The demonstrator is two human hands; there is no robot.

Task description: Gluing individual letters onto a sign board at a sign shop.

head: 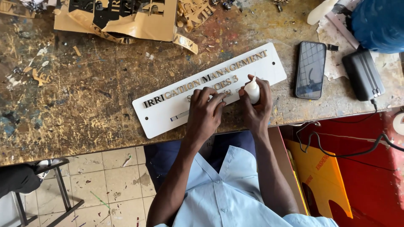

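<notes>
From the head view, the white sign (181, 110) lies slantwise on the bench (84, 96), long axis rising to the right. The left hand (205, 112) presses bunched fingertips on its middle — nearer the lettering — while the right hand (255, 105) grips a small white bottle (252, 90) just beside, nozzle up.

- Part of the lower rows of lettering on the white sign plate (168, 110) is covered by the left hand (205, 114) and the right hand (256, 104).
- Most of the small white bottle (252, 91) is enclosed by the right hand; only its top is seen.
- The gold cut-out sheet (126, 19) and the blue object (378, 23) are cut off by the top edge.
- The counter (75, 105) is cut off at the left.
- It cannot be told what the left fingertips press.
</notes>
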